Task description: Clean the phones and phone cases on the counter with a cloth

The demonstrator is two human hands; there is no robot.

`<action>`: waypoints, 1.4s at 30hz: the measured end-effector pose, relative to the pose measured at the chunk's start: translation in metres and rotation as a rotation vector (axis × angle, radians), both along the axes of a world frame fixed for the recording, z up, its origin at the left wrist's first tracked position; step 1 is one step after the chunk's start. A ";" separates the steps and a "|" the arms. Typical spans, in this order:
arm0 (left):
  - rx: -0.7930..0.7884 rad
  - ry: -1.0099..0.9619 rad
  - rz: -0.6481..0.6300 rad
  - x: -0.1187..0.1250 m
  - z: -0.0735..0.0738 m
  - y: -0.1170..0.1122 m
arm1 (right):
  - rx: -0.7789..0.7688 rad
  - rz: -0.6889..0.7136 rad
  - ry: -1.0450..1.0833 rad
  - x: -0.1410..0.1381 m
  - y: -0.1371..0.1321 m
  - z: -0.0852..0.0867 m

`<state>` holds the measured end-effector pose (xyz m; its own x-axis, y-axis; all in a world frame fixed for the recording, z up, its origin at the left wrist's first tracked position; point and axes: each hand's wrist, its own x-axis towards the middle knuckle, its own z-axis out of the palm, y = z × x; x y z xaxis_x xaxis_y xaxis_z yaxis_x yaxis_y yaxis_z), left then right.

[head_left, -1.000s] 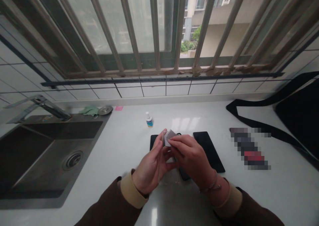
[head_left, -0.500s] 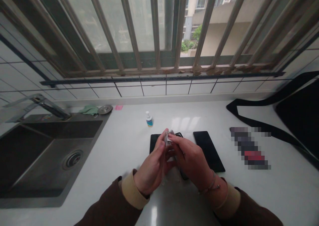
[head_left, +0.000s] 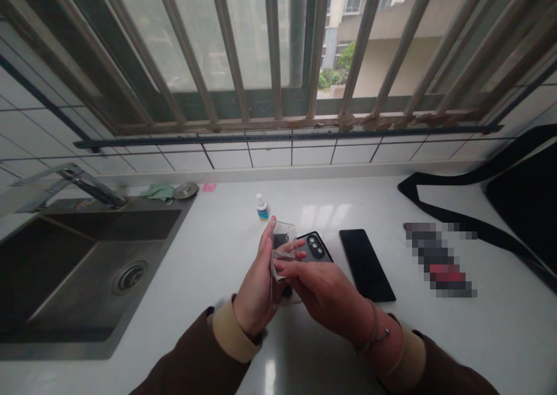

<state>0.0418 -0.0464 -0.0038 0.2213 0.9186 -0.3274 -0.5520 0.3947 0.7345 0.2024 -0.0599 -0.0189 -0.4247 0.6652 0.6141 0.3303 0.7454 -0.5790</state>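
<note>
A clear phone case (head_left: 285, 230) is gripped by its left side in my left hand (head_left: 256, 285), above the counter. My right hand (head_left: 324, 285) pinches a small folded pale cloth (head_left: 278, 267) and presses it against the case's near edge. Beneath and behind my hands lies a dark phone case with a camera cutout (head_left: 314, 246), partly covered by the right hand. To its right a black phone (head_left: 366, 264) lies flat, screen dark. Another dark shape shows through the clear case, too hidden to name.
A small white spray bottle (head_left: 261, 208) stands behind my hands. The steel sink (head_left: 148, 308) with its faucet (head_left: 93, 186) is at left, near a green cloth (head_left: 159, 191) and a drain strainer (head_left: 185, 191). A black strap (head_left: 439, 178), a bag and a blurred-out item lie at right.
Both hands have shifted slightly left. The clear case has turned to show its flat face, and my right hand with the cloth has come down along its edge, uncovering the dark phone case.
</note>
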 end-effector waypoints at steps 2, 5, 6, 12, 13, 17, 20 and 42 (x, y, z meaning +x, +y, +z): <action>0.016 -0.020 0.024 -0.002 0.003 0.003 | -0.062 0.062 -0.011 0.002 -0.004 0.003; 0.030 -0.092 0.015 -0.006 0.004 0.008 | -0.231 0.154 -0.029 0.004 -0.008 0.011; 0.025 -0.119 -0.002 -0.008 0.004 0.009 | -0.294 0.173 -0.021 0.005 -0.008 0.014; -0.036 -0.214 -0.143 -0.008 0.005 0.008 | -0.735 0.035 0.489 0.013 0.008 0.011; -0.029 -0.213 -0.150 -0.007 0.006 0.008 | -0.790 -0.054 0.611 0.016 0.013 0.008; -0.047 -0.174 -0.177 -0.005 0.006 0.006 | -0.764 -0.383 0.850 0.027 0.027 0.003; -0.057 -0.164 -0.198 -0.004 0.005 0.005 | -0.566 -0.488 0.657 0.030 0.023 0.006; -0.076 -0.180 -0.091 -0.013 0.004 0.013 | -0.404 0.098 0.193 0.010 -0.008 0.026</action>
